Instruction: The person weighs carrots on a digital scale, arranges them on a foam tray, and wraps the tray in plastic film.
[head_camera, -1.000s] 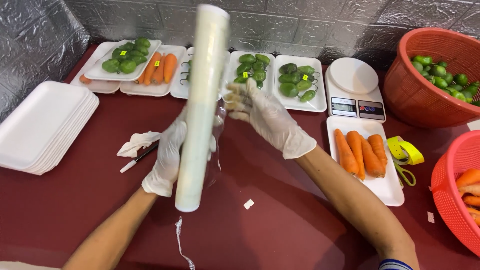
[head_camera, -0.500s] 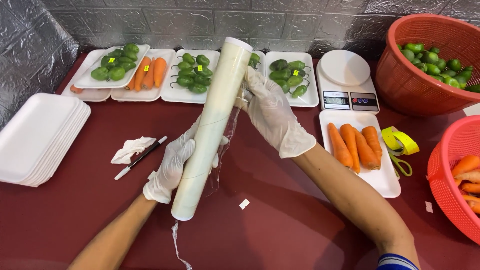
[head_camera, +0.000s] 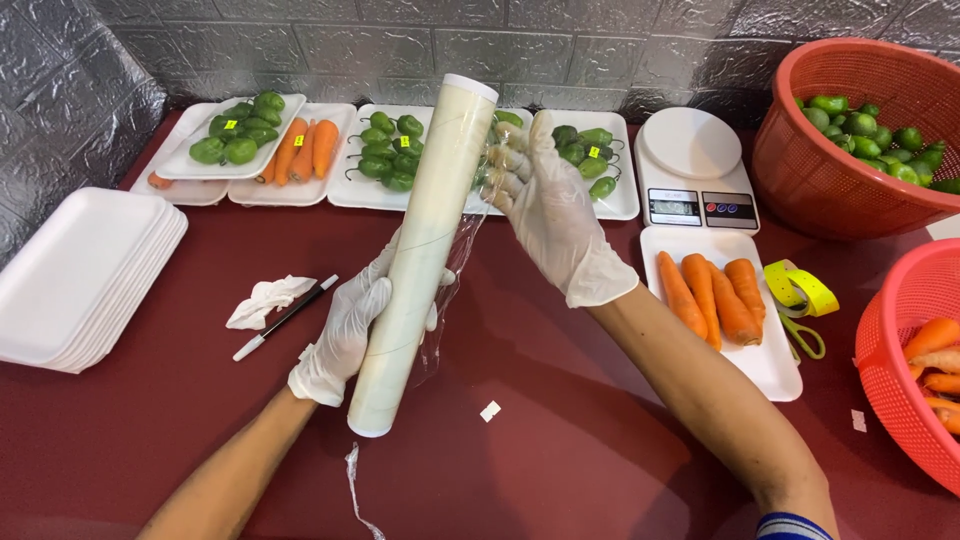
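roll: a long cling film roll (head_camera: 423, 255) is held up off the dark red table (head_camera: 560, 450), tilted so the top end leans away to the right, pretty much centre of the view

left hand: the gloved left hand (head_camera: 345, 335) is wrapped around the lower half of the roll from behind, fingers clenched on it

right hand: the gloved right hand (head_camera: 553, 215) is raised beside the top of the roll, fingers pinched on the loose edge of film (head_camera: 462, 255), which is stretched between hand and roll

loose bits: a thin strip of film (head_camera: 355, 490) is seen lying on the table under the roll, with a small white scrap (head_camera: 490, 411) just beside

nearest tray: three carrots (head_camera: 708, 295) are laid on a white foam tray (head_camera: 775, 365) to the right of the right forearm

scale: a white kitchen scale (head_camera: 693, 165) is set just behind that tray

back row: filled trays of green peppers (head_camera: 392, 155) and carrots are lined up along the wall

left side: a stack of empty foam trays (head_camera: 85, 275) is parked at the left edge, with a crumpled tissue (head_camera: 265, 300) and a pen (head_camera: 285, 318) near it

right side: a red basket of limes (head_camera: 870, 130) and a second basket of carrots (head_camera: 925, 365) are placed at the right, yellow tape (head_camera: 800, 288) lying between tray and baskets
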